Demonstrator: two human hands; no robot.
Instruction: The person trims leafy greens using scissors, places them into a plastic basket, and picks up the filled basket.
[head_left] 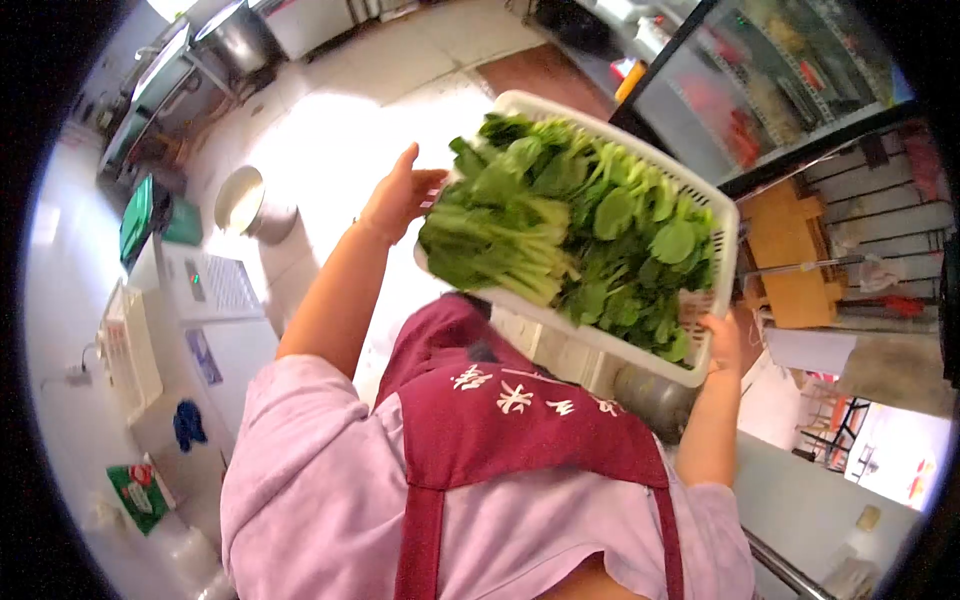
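Note:
A white plastic basket (728, 225) full of leafy greens (600, 215) is held up in front of the red apron (520, 425). Long-stemmed greens lie on its left side, rounder leaves on its right. My left hand (402, 192) is at the basket's left end, thumb raised, the other fingers partly hidden at the rim. Gripping the lower right corner of the basket is my right hand (724, 342), its fingers closed round the edge. The basket is tilted.
A metal pot (270, 215) stands on the floor at left, near a green bin (145, 220). A white appliance (215, 290) is left of me. A glass-door cabinet (760, 90) is upper right, with wire shelves (880, 230) below it.

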